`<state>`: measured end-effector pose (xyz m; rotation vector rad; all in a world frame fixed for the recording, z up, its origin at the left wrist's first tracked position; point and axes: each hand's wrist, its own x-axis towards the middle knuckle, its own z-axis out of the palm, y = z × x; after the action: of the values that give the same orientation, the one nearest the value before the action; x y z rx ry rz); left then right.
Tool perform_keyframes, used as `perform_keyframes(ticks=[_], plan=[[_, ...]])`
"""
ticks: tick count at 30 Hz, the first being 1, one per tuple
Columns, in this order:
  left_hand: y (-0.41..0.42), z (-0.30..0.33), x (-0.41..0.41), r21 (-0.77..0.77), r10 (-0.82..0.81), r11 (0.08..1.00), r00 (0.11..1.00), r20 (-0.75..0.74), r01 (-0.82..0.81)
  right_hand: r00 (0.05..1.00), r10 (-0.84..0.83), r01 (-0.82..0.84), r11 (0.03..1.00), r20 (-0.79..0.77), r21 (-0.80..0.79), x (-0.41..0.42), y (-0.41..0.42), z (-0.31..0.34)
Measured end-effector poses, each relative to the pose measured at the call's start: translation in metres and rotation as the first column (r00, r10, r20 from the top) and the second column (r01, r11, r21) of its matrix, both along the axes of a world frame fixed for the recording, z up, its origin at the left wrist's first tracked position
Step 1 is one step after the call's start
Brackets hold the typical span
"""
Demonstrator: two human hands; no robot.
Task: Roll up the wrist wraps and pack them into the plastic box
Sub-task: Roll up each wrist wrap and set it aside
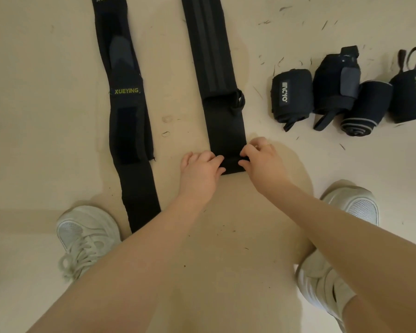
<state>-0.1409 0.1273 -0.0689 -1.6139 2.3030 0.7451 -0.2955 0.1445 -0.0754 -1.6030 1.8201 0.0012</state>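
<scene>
Head view, looking straight down at a beige floor (46, 140). Two black wrist wraps lie flat and unrolled, running away from the person, side by side and apart. The centre wrap (216, 80) has darker lengthwise stripes on its far part and a thumb loop (238, 102) on its right edge about midway. Its near end is just folded over into the start of a roll, and both hands are on that fold. Left hand (199, 174): fingers curled, tips pressed onto the folded end from its left side, thumb under the edge, so it pinches the fold. Right hand (262, 159): fingers curled down on the right corner of the same fold, thumb below, pinching it; ring (265, 145) on one finger. The left wrap (127, 121) carries green XUEYING lettering, is a bit wavy, and nobody touches it; its near end reaches down beside the left shoe (87, 234). Right shoe (353, 203) is partly hidden behind the right forearm. To the right, four rolled wraps sit in a row, touching or nearly touching: one with a white logo (292, 92), one with a grey velcro tab (335, 85), one showing its spiral end with grey edging (365, 106), and one marked XUEYING (411, 94) with a loop sticking up. Dark lint specks (322, 25) are scattered over the floor, mostly upper right. Can't see the plastic box.
</scene>
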Motion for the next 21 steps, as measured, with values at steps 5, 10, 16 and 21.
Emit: perform_keyframes(ticks=[5,10,16,21], plan=[[-0.03,-0.001,-0.012,0.187,0.0,0.982,0.993,0.12,-0.022,0.988,0.128,-0.134,0.989,-0.088,-0.064,0.001,-0.004,0.001],[-0.046,0.004,-0.02,0.002,0.106,0.994,0.994,0.03,-0.106,0.974,0.17,-0.179,0.983,-0.152,-0.044,-0.001,-0.008,0.001],[-0.05,-0.002,-0.023,-0.052,0.016,0.998,0.995,-0.094,-0.021,0.999,-0.037,0.038,0.999,-0.023,0.024,-0.007,-0.037,0.005],[-0.045,-0.008,-0.012,-0.078,0.021,0.996,0.994,-0.111,-0.03,0.99,0.048,-0.054,0.998,-0.136,-0.037,-0.007,-0.051,0.006]])
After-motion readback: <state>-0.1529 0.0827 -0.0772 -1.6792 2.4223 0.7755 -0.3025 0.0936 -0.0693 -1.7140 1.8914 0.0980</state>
